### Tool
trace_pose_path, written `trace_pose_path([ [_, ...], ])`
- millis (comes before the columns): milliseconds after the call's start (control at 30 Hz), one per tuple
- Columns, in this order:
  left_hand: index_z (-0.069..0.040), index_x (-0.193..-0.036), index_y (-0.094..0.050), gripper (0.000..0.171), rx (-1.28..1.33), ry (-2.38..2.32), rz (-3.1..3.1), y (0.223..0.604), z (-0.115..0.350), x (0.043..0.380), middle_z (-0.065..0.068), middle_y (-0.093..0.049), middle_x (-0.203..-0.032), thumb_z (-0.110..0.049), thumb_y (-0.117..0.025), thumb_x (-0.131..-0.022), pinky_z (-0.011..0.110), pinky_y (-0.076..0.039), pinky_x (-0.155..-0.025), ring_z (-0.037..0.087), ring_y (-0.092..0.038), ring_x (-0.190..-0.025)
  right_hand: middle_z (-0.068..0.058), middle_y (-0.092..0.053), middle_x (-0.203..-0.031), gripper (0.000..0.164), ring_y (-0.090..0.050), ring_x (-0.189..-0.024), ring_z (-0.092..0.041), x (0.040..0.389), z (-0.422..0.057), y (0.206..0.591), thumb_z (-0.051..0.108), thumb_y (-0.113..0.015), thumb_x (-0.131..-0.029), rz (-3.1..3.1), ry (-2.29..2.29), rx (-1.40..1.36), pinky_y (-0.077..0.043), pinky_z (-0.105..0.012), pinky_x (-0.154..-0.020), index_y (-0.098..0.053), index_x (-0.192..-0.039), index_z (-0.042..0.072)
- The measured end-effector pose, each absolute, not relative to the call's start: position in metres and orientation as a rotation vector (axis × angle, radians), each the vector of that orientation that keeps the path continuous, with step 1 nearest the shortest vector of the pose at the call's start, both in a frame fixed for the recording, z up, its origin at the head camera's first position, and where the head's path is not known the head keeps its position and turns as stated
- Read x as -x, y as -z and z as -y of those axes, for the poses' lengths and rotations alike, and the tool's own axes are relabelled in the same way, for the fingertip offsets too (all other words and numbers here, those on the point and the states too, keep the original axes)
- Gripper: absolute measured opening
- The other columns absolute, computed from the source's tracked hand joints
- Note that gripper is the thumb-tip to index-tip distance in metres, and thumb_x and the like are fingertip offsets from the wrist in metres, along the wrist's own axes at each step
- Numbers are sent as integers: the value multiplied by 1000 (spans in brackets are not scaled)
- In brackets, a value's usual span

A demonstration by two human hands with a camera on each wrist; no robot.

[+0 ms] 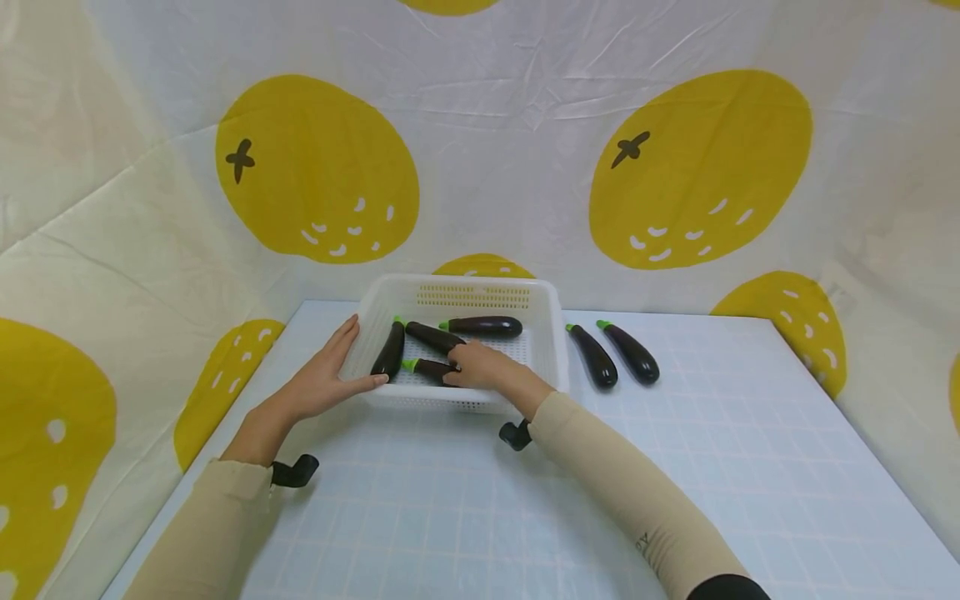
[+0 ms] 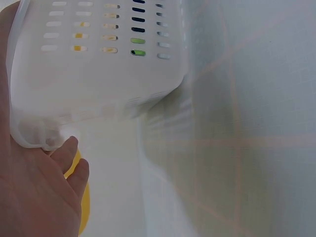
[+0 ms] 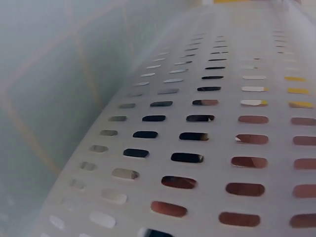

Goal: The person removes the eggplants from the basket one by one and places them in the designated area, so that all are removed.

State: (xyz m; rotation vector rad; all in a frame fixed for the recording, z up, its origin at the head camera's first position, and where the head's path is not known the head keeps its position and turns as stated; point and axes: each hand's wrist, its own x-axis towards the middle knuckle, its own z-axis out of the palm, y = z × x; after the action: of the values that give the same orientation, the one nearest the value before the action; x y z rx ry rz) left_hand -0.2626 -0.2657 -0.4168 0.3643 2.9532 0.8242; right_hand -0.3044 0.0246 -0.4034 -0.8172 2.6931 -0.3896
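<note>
A white plastic basket (image 1: pixel 558 333) with slotted walls stands on the table. In it lie glossy dark eggplants with green stems: one upright along the left side (image 1: pixel 388 350), a slanted one (image 1: pixel 431 336), one at the back (image 1: pixel 487 327) and a front one (image 1: pixel 429 369). My right hand (image 1: pixel 483 367) reaches over the front wall and pinches the front eggplant, hiding its right end. Against the basket's left front corner rests my left hand (image 1: pixel 322 379), fingers straight along the left rim, thumb on the front rim. In the right wrist view the slotted wall (image 3: pixel 207 118) hides most of that hand.
Two more eggplants, one nearer the basket (image 1: pixel 592 357) and one farther right (image 1: pixel 630 352), lie side by side on the table. A pale blue checked cloth (image 1: pixel 450 500) covers the tabletop. Behind hangs a white curtain (image 1: pixel 502 167) with yellow fruit prints.
</note>
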Motion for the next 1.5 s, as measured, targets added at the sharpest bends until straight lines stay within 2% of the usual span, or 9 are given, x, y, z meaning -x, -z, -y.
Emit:
trace_pose_path([
  [133, -13, -165, 3, 121, -373, -833, -2949, 418, 266, 264, 5, 5, -173, -73, -65, -85, 70, -16, -119, 40, -8, -157, -2, -67, -95, 26, -57, -86, -18, 304, -29, 399, 31, -60, -105, -2698, 397, 853, -49, -35, -79, -70, -112, 8],
  [267, -12, -165, 3, 121, -376, -825, -2953, 417, 266, 263, 6, 5, -173, -71, -66, -86, 70, -16, -119, 40, -8, -157, 0, -64, -92, 24, -57, -81, -17, 300, -37, 391, 31, -59, -105, -2711, 419, 861, -47, -34, -73, -68, -112, 10],
  [533, -14, -165, 5, 120, -349, -807, -2956, 416, 266, 264, 8, 6, -173, -68, -67, -87, 72, -17, -117, 42, -8, -156, -3, -71, -103, 29, -63, -84, -17, 294, -58, 377, 31, -60, -105, -2758, 506, 879, -54, -36, -77, -69, -120, 8],
  [667, -15, -165, 5, 121, -347, -822, -2945, 418, 266, 264, 7, 6, -173, -70, -67, -86, 72, -17, -117, 42, -9, -156, -6, -72, -110, 33, -64, -91, -17, 291, -69, 373, 30, -61, -104, -2773, 523, 906, -55, -38, -84, -67, -125, 5],
  [967, -13, -165, 4, 121, -360, -829, -2947, 418, 266, 262, 9, 4, -173, -72, -66, -86, 71, -16, -118, 41, -8, -156, -10, -71, -115, 40, -65, -96, -19, 285, -90, 362, 29, -59, -105, -2779, 601, 958, -55, -36, -86, -63, -133, 1],
  [1267, -13, -165, 4, 121, -371, -822, -2944, 418, 266, 263, 5, 7, -173, -73, -65, -86, 69, -15, -119, 39, -6, -157, -9, -71, -110, 38, -64, -91, -19, 275, -112, 347, 28, -60, -105, -2765, 708, 921, -56, -35, -80, -64, -130, 1],
  [1500, -12, -165, 3, 120, -373, -825, -2941, 417, 267, 264, 4, 7, -173, -72, -65, -86, 69, -14, -120, 38, -5, -157, -10, -71, -111, 36, -67, -98, -21, 270, -127, 342, 26, -63, -103, -2768, 756, 911, -58, -36, -81, -64, -129, 1],
])
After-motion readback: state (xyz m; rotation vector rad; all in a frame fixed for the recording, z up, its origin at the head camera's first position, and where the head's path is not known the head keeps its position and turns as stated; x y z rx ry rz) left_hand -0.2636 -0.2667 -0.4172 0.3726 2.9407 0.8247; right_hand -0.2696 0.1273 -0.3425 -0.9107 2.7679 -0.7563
